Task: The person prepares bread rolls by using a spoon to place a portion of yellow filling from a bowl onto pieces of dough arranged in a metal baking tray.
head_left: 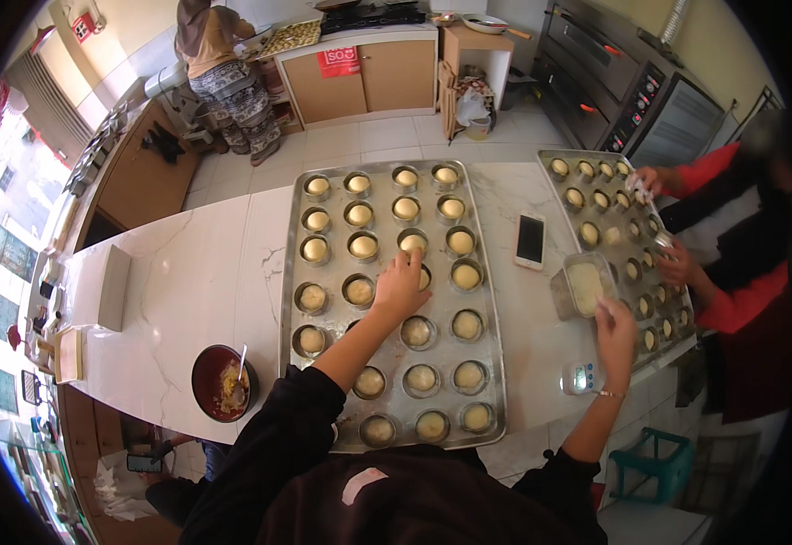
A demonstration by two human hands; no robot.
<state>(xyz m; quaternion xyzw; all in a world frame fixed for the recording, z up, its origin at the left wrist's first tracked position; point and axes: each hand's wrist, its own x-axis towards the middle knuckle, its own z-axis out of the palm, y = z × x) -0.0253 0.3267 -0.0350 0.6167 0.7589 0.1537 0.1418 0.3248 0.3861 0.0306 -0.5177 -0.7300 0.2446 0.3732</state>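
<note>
A large metal tray (331, 300) holds rows of metal ring moulds, each with a pale round of dough. My left hand (400, 289) reaches over its middle, fingers stretched forward and touching a dough ball (411, 240) in its ring. The far rounds stand domed, while those nearer me look flatter. To the right, a clear plastic tub (587, 283) holds something white. My right hand (616, 334) is at the tub's near right edge with fingers drawn together; whatever is between them is too small to make out.
A phone (529, 242) lies right of the tray. A dark bowl with a spoon (224, 383) stands left. A small scale (579, 378) sits near my right wrist. A co-worker in red sleeves (719, 295) handles rings on a second tray (587, 202). Another person (223, 82) stands behind.
</note>
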